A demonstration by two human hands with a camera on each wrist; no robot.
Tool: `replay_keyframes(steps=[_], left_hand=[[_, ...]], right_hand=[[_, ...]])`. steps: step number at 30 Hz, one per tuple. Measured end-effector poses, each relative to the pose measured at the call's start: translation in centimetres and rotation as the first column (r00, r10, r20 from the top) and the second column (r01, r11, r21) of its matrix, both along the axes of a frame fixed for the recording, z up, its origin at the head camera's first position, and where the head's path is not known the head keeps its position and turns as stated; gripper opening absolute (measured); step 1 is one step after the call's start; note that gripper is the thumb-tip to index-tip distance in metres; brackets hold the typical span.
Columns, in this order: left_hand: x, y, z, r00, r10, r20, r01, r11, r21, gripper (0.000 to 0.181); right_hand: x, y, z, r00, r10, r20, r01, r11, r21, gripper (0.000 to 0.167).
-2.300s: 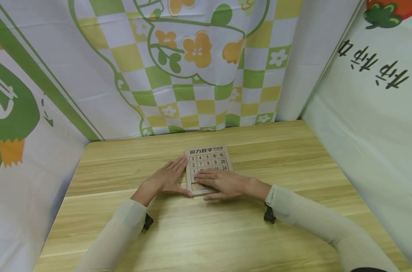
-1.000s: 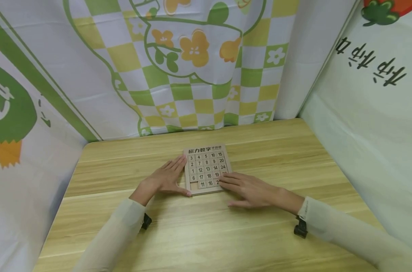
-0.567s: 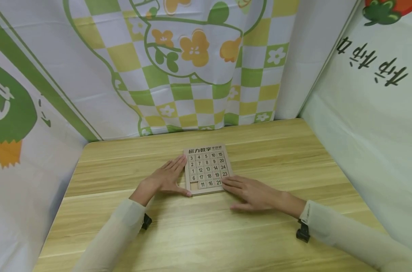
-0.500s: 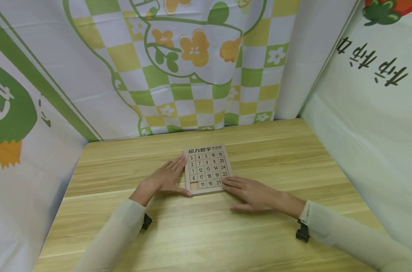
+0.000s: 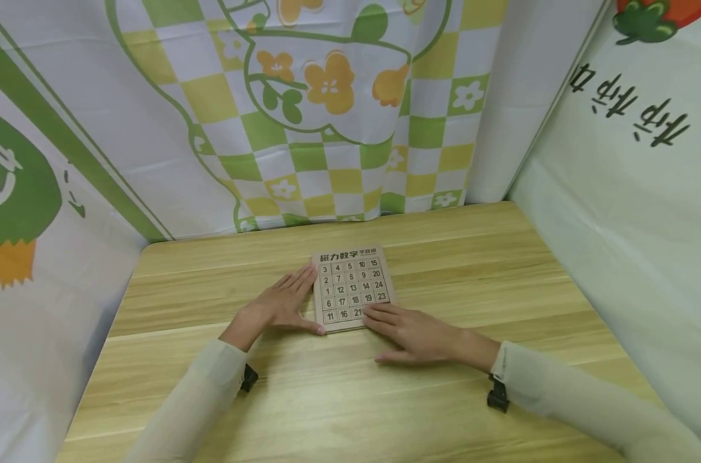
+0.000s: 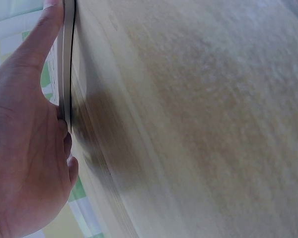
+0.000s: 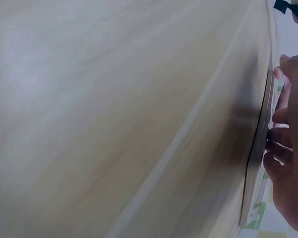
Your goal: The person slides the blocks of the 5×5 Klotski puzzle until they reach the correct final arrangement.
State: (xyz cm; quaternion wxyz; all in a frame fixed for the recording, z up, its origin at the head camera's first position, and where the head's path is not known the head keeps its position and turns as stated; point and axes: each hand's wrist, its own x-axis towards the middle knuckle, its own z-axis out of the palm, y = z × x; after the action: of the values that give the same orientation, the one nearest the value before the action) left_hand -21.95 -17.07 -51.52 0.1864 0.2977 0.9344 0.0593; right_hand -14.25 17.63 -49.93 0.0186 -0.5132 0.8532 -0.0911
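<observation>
A wooden number sliding puzzle [image 5: 353, 287] lies flat on the table in the head view, its square tiles set in rows inside a frame. Against its left side rest the straight fingers of my left hand [image 5: 279, 305], with the thumb at the lower left corner. My right hand [image 5: 422, 335] reaches in from the right, fingers extended and their tips on the bottom row beside tile 21. Those fingers hide the right end of that row. In the left wrist view my left hand [image 6: 27, 134] touches the board's edge [image 6: 67, 59]; the right wrist view shows my right hand [image 7: 293, 134] over it.
The wooden table [image 5: 339, 399] stretches around the puzzle. A patterned curtain [image 5: 327, 161] hangs along the far edge, and white printed cloths stand at the left [image 5: 67, 308] and right [image 5: 628, 244].
The right hand first drew back to the right off the tiles, then moved left. The bottom row slid left, and tile 11 now fills the lower left gap. The left hand stayed put.
</observation>
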Motion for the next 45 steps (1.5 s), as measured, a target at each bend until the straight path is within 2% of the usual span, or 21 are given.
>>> replay_keyframes(steps=[5, 14, 24, 36, 45], left_hand=[[-0.1, -0.1, -0.3, 1.000, -0.004, -0.014, 0.004, 1.000, 0.008, 0.145], [0.1, -0.2, -0.2, 1.000, -0.001, -0.008, 0.001, 1.000, 0.012, 0.145], [0.1, -0.1, -0.5, 1.000, 0.000, -0.013, 0.000, 1.000, 0.015, 0.145], [-0.1, -0.1, -0.3, 1.000, 0.001, -0.018, 0.000, 1.000, 0.023, 0.146], [0.1, 0.0, 0.0, 1.000, 0.001, -0.006, -0.001, 1.000, 0.020, 0.144]], right_hand=[[0.0, -0.9, 0.2, 1.000, -0.007, 0.017, 0.007, 1.000, -0.014, 0.076], [-0.4, -0.9, -0.1, 1.000, -0.007, 0.008, 0.007, 1.000, 0.020, 0.077], [-1.2, -0.4, 0.0, 0.999, 0.016, -0.041, -0.018, 0.999, -0.051, 0.073], [-3.1, 0.5, 0.7, 0.998, -0.040, -0.040, 0.039, 0.999, -0.030, 0.074], [-5.1, 1.0, 0.7, 0.995, -0.095, -0.030, 0.096, 0.995, 0.010, 0.073]])
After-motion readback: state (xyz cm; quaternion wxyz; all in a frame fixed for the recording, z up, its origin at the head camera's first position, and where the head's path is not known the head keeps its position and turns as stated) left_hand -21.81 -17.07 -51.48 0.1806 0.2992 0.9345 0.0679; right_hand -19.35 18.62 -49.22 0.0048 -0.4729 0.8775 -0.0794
